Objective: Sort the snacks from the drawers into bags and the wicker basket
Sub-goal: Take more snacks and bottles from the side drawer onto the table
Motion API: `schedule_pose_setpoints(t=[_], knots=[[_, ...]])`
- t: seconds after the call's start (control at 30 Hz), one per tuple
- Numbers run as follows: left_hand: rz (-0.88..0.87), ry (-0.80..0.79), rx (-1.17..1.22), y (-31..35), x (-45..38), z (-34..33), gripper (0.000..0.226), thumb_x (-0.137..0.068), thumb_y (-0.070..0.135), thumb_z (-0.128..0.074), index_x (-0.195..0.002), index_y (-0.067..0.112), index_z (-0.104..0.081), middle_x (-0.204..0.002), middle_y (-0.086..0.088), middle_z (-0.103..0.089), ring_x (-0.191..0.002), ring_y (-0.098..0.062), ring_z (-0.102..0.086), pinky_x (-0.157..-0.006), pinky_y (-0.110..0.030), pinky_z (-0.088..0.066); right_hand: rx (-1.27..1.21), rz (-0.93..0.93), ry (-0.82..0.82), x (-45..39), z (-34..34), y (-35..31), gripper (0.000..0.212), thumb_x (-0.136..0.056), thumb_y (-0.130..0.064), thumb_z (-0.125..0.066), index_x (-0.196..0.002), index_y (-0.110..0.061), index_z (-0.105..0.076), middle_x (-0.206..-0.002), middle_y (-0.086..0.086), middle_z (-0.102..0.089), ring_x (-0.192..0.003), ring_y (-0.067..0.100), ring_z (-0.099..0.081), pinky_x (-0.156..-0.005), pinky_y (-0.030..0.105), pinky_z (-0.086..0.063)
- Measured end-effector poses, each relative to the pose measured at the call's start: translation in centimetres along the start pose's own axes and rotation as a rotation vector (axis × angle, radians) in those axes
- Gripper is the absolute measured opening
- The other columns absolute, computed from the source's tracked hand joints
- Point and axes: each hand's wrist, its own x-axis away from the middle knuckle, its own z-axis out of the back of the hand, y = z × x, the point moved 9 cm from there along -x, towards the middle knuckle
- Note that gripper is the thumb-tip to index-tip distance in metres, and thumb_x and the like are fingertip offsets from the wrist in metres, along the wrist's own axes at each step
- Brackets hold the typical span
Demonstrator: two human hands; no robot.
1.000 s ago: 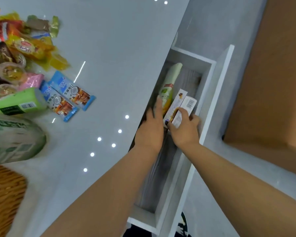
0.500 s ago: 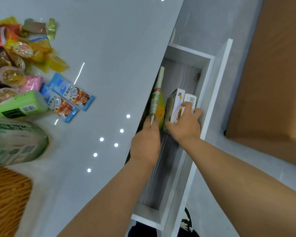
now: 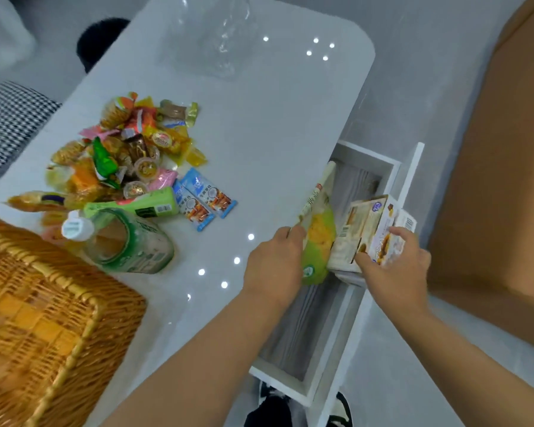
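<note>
On glossy white table [image 3: 259, 124], snack pile [image 3: 127, 149], wicker basket [image 3: 37, 318]

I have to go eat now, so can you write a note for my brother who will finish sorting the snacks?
Left hand: grips the flat green-and-yellow snack packet, lifting it from the open white drawer.
Right hand: holds the pale cardboard snack boxes above the same drawer.
On the white table: a heap of colourful wrapped sweets, two blue sachets, a green-labelled bottle, a clear plastic bag and the wicker basket.
Done: many snacks are out.
Left: set these down, then sort everything into bags and basket.
</note>
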Motion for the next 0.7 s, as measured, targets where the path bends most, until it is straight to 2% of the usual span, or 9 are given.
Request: schedule_pose_setpoints(t=[0.1,0.17,0.3,0.37,0.47,0.57,0.63,0.7], knots=[[0.039,0.043,0.032,-0.7,1.4,4.0,0.059,-0.088,0.002,-0.052,-0.143,0.019,-0.039,-0.141,-0.006,-0.047,-0.110,-0.034,-0.058,-0.082,-0.038,-0.046,-0.016,0.060,-0.024,1.3,1.4,-3.8,0.064,-0.076,-0.020,-0.076,-0.129,-0.031,-0.042,-0.133,0.009,-0.036,-0.093,0.014,-0.043,-0.087,0.033,-0.041],[0.099,0.134,0.099,-2.1,1.4,7.0,0.059,-0.088,-0.003,-0.047,-0.142,0.019,-0.042,-0.140,-0.006,-0.048,-0.114,-0.032,-0.057,-0.086,-0.038,-0.046,0.015,0.135,-0.054,1.7,1.1,-6.9,0.064,-0.076,-0.022,-0.076,-0.129,-0.032,-0.041,-0.133,0.006,-0.037,-0.093,0.010,-0.039,-0.083,0.031,-0.040],[0.233,0.358,0.307,-6.3,-2.3,12.0,0.063,-0.087,-0.010,-0.042,-0.146,0.013,-0.040,-0.141,-0.013,-0.049,-0.123,-0.033,-0.052,-0.097,-0.041,-0.043,0.142,0.264,-0.159,1.3,-3.1,-12.5,0.068,-0.075,-0.033,-0.073,-0.132,-0.040,-0.037,-0.136,-0.003,-0.031,-0.101,0.019,-0.053,-0.079,0.032,-0.048],[0.237,0.438,0.345,-8.5,-6.2,13.9,0.060,-0.087,-0.010,-0.042,-0.144,0.006,-0.040,-0.134,-0.018,-0.053,-0.120,-0.037,-0.053,-0.095,-0.041,-0.042,0.189,0.300,-0.189,0.8,-6.0,-14.4,0.069,-0.077,-0.038,-0.070,-0.136,-0.043,-0.034,-0.140,-0.007,-0.028,-0.107,0.019,-0.053,-0.077,0.030,-0.045],[0.312,0.511,0.449,-12.4,-11.5,16.3,0.053,-0.088,-0.007,-0.044,-0.141,0.000,-0.040,-0.122,-0.022,-0.057,-0.114,-0.037,-0.056,-0.088,-0.043,-0.047,0.207,0.327,-0.203,0.6,-10.0,-16.1,0.074,-0.080,-0.043,-0.067,-0.143,-0.046,-0.028,-0.147,-0.010,-0.021,-0.118,0.016,-0.049,-0.084,0.029,-0.047],[0.403,0.413,0.383,-14.4,-15.8,17.3,0.046,-0.094,0.002,-0.045,-0.140,-0.002,-0.039,-0.129,-0.019,-0.056,-0.121,-0.034,-0.052,-0.085,-0.032,-0.040,0.263,0.357,-0.225,0.9,-13.5,-16.8,0.079,-0.083,-0.046,-0.065,-0.148,-0.045,-0.020,-0.151,-0.011,-0.011,-0.125,0.015,-0.045,-0.091,0.032,-0.052],[0.384,0.313,0.353,-14.5,-17.2,17.3,0.039,-0.096,0.009,-0.046,-0.133,-0.005,-0.047,-0.131,-0.021,-0.055,-0.120,-0.037,-0.054,-0.080,-0.031,-0.036,0.340,0.376,-0.233,1.1,-15.1,-16.9,0.081,-0.083,-0.046,-0.064,-0.149,-0.046,-0.017,-0.152,-0.009,-0.008,-0.125,0.017,-0.045,-0.091,0.037,-0.053],[0.321,0.230,0.325,-14.2,-18.2,17.1,0.032,-0.098,0.012,-0.044,-0.123,-0.005,-0.053,-0.127,-0.023,-0.057,-0.117,-0.038,-0.055,-0.080,-0.033,-0.039,0.402,0.388,-0.247,1.1,-16.1,-16.9,0.081,-0.083,-0.046,-0.063,-0.149,-0.045,-0.016,-0.152,-0.009,-0.007,-0.124,0.019,-0.045,-0.090,0.037,-0.054]])
